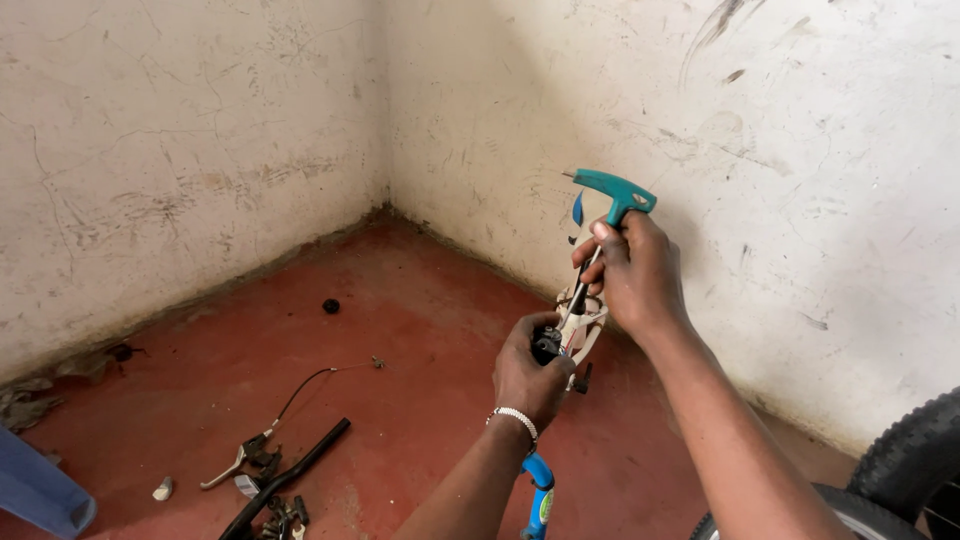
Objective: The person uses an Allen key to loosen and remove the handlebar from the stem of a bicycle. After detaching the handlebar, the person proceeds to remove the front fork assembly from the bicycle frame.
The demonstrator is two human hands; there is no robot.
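The left hand (530,375) is clenched around a black fitting (547,345) atop the blue-and-white bike frame (540,495). Just above it, the right hand (635,275) grasps a teal T-handle wrench (612,195). The wrench's shaft runs steeply down-left into that fitting, its handle toward the white wall (800,150) beyond.

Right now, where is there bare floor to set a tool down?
Bare red floor runs from the corner to the small black round part. Crowded lower left: black bar, silver brake lever with cable, loose bolts. Tyre fills lower right.
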